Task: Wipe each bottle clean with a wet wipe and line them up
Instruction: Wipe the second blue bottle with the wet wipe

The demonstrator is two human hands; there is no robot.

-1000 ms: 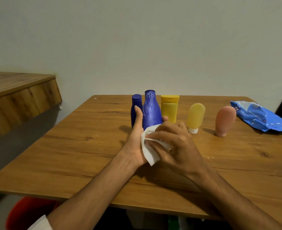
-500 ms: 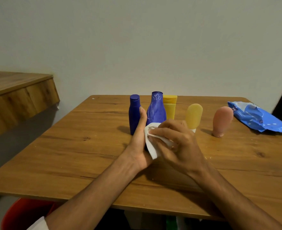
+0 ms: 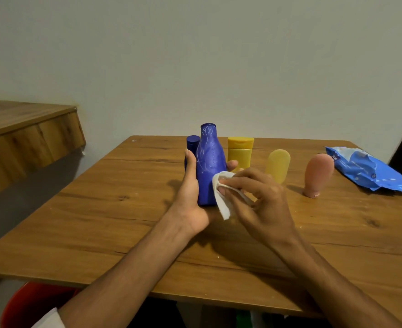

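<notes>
At the middle of the wooden table [image 3: 100, 221], the large blue bottle [image 3: 210, 166] is upright in the left hand [image 3: 190, 185]. The thumb lies up its near left side and the fingers curl round behind it, one fingertip showing past its right edge. Its base sits low against the palm; whether it touches the table cannot be told. The right hand [image 3: 261, 197] pinches a folded white wet wipe [image 3: 221, 197] between thumb and fingers and presses it against the bottle's lower right side, with a loose corner hanging down.

The task looks to be partway through. Pale streaks and specks show on the bottle's neck and shoulder, so this one probably needs more wiping higher up.

Four other bottles stand along the back of the table:
- a small dark blue bottle [image 3: 192, 142] just behind the left thumb
- a yellow flip-cap tube [image 3: 240, 150] close beside the large bottle
- a pale yellow bottle [image 3: 278, 165] standing on its cap
- a pink bottle [image 3: 318, 174] farther right, also cap down

They form a rough row with uneven gaps. Which of them have been wiped cannot be judged from here. The held bottle has yet to be set into the line.

A blue pack of wipes [image 3: 365, 171] lies at the table's right edge.
</notes>
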